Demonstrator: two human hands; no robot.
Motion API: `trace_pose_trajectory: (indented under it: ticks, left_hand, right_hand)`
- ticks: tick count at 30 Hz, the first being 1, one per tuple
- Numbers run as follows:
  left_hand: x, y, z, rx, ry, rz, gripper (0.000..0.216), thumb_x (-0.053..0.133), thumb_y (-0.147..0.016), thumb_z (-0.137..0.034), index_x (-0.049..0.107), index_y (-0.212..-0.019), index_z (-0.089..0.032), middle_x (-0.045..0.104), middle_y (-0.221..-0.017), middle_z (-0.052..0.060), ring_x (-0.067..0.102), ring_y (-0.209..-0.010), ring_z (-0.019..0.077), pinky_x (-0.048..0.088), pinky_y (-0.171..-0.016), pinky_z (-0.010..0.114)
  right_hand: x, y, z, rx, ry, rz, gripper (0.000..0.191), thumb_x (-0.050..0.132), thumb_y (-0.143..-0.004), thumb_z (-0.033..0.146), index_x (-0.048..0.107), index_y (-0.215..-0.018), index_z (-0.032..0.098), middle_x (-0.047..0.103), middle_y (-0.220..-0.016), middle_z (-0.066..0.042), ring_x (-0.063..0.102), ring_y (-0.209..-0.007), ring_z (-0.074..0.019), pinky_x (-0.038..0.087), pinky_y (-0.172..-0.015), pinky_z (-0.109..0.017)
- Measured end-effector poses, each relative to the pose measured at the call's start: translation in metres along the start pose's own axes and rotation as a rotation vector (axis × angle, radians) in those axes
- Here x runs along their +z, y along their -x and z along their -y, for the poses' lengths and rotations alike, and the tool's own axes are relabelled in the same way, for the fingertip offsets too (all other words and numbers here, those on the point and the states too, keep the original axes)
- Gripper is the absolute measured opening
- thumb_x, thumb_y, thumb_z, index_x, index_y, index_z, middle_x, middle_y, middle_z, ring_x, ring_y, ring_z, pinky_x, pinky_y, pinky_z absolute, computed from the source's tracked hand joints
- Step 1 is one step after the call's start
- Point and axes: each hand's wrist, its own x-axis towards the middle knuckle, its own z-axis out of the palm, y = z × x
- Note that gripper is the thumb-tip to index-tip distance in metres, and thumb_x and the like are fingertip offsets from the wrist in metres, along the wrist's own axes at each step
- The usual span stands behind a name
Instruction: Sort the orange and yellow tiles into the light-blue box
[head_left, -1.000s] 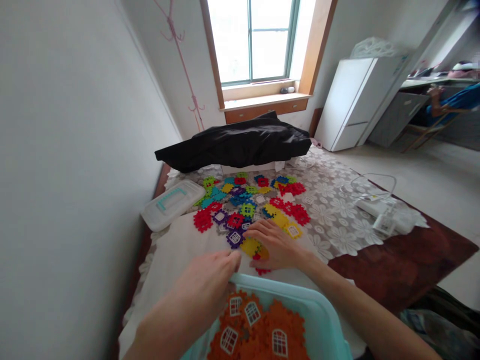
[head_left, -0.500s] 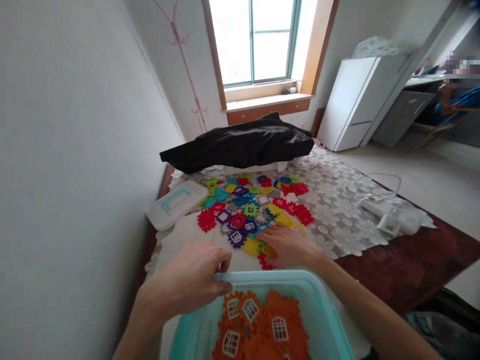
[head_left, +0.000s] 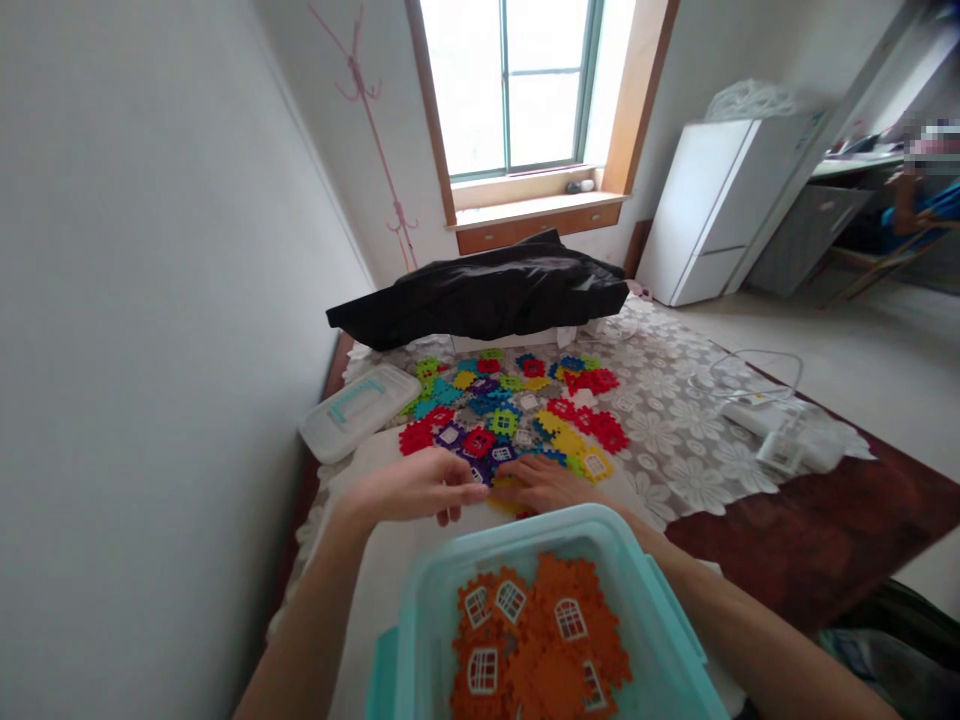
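Both your hands sit at centre frame, just above the teal bin. Your left hand (head_left: 409, 487) lies palm down, fingers loosely curled over the near edge of the tile pile; can't tell if it holds anything. Your right hand (head_left: 541, 482) lies flat beside it, fingers spread on the yellow tile (head_left: 504, 492) at the pile's near edge, touching it, not closed round it. The 2 hands' fingertips nearly meet.

The loose tiles (head_left: 517, 415) spread across mid frame on the lace cloth (head_left: 667, 420): red, yellow, green, blue, purple, grey, too many and too overlapped to count exactly, approx. several dozen. Reds are the most obvious, w/ a cluster at the pile's right and one at its left.

1 teal bin (head_left: 427, 620) at bottom centre, open, holding only orange tiles (head_left: 540, 640); 5 white window insets show among them, tile count itself unclear.

1 clear lid (head_left: 358, 410) w/ teal handle lies left of the pile. 1 black cloth bundle (head_left: 487, 295) lies above the pile. 1 white charger w/ cable (head_left: 772, 430) at right, well apart from the tiles. 1 white cabinet (head_left: 712, 210) upper right; a person sits at far right edge.
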Motion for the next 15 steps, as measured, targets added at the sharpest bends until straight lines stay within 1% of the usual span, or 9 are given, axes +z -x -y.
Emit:
trace_pose_trajectory:
  ticks: [3,4,6,8,11,13,15]
  left_hand:
    - [0.011,-0.044,0.033,0.068,0.189,-0.004,0.055,0.064,-0.082,-0.074,0.067,-0.080,-0.018,0.067,-0.068,0.003,0.060,-0.060,0.0168,0.045,-0.055,0.026]
    - [0.016,-0.057,0.041,0.096,0.234,-0.041,0.056,0.066,-0.081,-0.074,0.066,-0.079,-0.019,0.064,-0.065,0.002,0.058,-0.059,0.0164,0.045,-0.054,0.026]
    - [0.026,-0.079,0.055,0.108,0.322,-0.158,0.055,0.063,-0.082,-0.074,0.063,-0.078,-0.019,0.059,-0.060,0.000,0.054,-0.056,0.0152,0.042,-0.051,0.026]
    - [0.032,-0.094,0.062,0.108,0.420,-0.306,0.054,0.060,-0.086,-0.073,0.060,-0.077,-0.020,0.055,-0.059,-0.002,0.048,-0.053,0.0135,0.037,-0.048,0.026]
    - [0.037,-0.104,0.067,0.137,0.488,-0.478,0.052,0.059,-0.088,-0.070,0.055,-0.074,-0.020,0.053,-0.062,-0.003,0.045,-0.054,0.0120,0.035,-0.048,0.025]
    - [0.038,-0.106,0.066,0.153,0.499,-0.530,0.052,0.060,-0.088,-0.070,0.056,-0.076,-0.019,0.055,-0.065,-0.002,0.049,-0.057,0.0124,0.037,-0.051,0.024]
    - [0.040,-0.106,0.063,0.162,0.520,-0.557,0.051,0.061,-0.087,-0.070,0.058,-0.080,-0.020,0.057,-0.069,-0.002,0.054,-0.060,0.0135,0.042,-0.054,0.024]
  right_hand:
    - [0.005,-0.003,-0.002,-0.040,0.028,-0.006,0.031,0.067,-0.100,0.036,0.071,-0.129,0.025,0.063,-0.137,-0.009,0.059,-0.117,-0.0251,0.050,-0.101,-0.041]
    - [0.006,-0.004,-0.002,-0.054,0.034,-0.012,0.025,0.068,-0.099,0.034,0.073,-0.121,0.023,0.065,-0.134,-0.009,0.060,-0.113,-0.0247,0.051,-0.099,-0.041]
    - [0.008,-0.005,-0.003,-0.086,0.040,-0.024,0.017,0.069,-0.098,0.031,0.075,-0.110,0.020,0.067,-0.131,-0.009,0.062,-0.108,-0.0246,0.053,-0.096,-0.041]
    - [0.009,-0.006,-0.002,-0.111,0.020,-0.052,0.012,0.065,-0.099,0.023,0.075,-0.104,0.020,0.068,-0.132,-0.010,0.062,-0.108,-0.0248,0.055,-0.096,-0.041]
    - [0.011,-0.006,-0.002,-0.127,-0.082,-0.109,0.023,0.051,-0.102,0.015,0.073,-0.103,0.021,0.070,-0.128,-0.010,0.063,-0.110,-0.0239,0.054,-0.098,-0.040]
    - [0.012,-0.005,-0.002,-0.113,-0.178,-0.133,0.031,0.042,-0.104,0.013,0.072,-0.106,0.021,0.072,-0.121,-0.010,0.064,-0.109,-0.0219,0.055,-0.098,-0.038]
    - [0.011,-0.004,-0.002,-0.090,-0.249,-0.139,0.032,0.039,-0.105,0.014,0.070,-0.108,0.020,0.072,-0.113,-0.009,0.065,-0.105,-0.0202,0.056,-0.094,-0.035]
